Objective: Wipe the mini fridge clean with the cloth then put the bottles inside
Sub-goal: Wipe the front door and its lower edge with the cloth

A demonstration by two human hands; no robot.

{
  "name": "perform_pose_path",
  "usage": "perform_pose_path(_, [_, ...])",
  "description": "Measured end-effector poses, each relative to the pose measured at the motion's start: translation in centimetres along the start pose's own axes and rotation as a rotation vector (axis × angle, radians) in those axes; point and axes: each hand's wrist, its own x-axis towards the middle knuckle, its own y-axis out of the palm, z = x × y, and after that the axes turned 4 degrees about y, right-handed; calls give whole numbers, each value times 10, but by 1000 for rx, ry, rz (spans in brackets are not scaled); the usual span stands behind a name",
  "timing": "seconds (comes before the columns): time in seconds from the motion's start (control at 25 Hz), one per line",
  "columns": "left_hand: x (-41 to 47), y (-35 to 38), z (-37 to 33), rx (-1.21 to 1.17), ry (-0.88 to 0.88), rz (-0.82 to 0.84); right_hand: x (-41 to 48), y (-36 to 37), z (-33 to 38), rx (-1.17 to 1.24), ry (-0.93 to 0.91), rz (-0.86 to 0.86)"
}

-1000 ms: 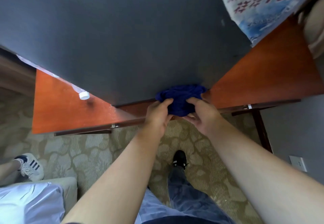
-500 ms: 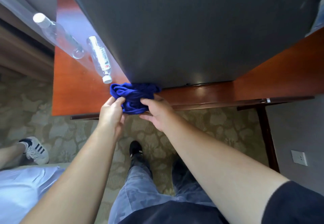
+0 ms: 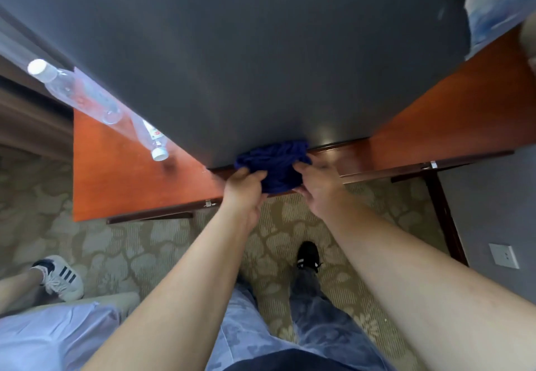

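**Two hands bunch a blue cloth at the foot of the mini fridge**

On my head-camera feed, the dark grey mini fridge (image 3: 261,51) stands on a reddish wooden table (image 3: 130,190) and fills the upper part of the view. The crumpled blue cloth (image 3: 275,164) sits at the fridge's bottom front edge, where the fridge meets the table top. I see the left hand (image 3: 243,188) gripping the cloth's left side, its fingers (image 3: 255,175) curled into the fabric. The right hand (image 3: 319,190) holds the cloth's right side, its fingers (image 3: 301,167) bent against the bundle. Both bare forearms reach forward from the bottom of the view.

Two clear plastic bottles with white caps wait on the table just left of the fridge. The larger bottle (image 3: 75,92) is farther back. The smaller bottle (image 3: 152,138) is nearer, with its cap towards me. I cannot tell whether either one stands or lies.

Below the table is patterned carpet (image 3: 116,249). My own black shoe (image 3: 308,254) shows there, and another person's white sneaker (image 3: 61,278) is at the left edge.
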Motion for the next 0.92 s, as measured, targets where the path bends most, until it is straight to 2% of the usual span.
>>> perform_pose_path(0.2, [1, 74, 32, -17, -36, 58, 8, -75, 32, 39, -66, -74])
perform_pose_path(0.4, [-6, 137, 49, 159, 60, 172, 2, -125, 52, 213, -88, -208])
perform_pose_path(0.52, [-17, 165, 53, 241, 99, 238, -6, -152, 64, 213, -108, -253])
perform_pose_path(0.68, [-20, 161, 50, 107, 98, 208, -15, -150, 71, 214, -125, -183])
perform_pose_path(0.92, [-21, 88, 27, -96, 89, 37, -23, -73, 50, 182, -73, -35])
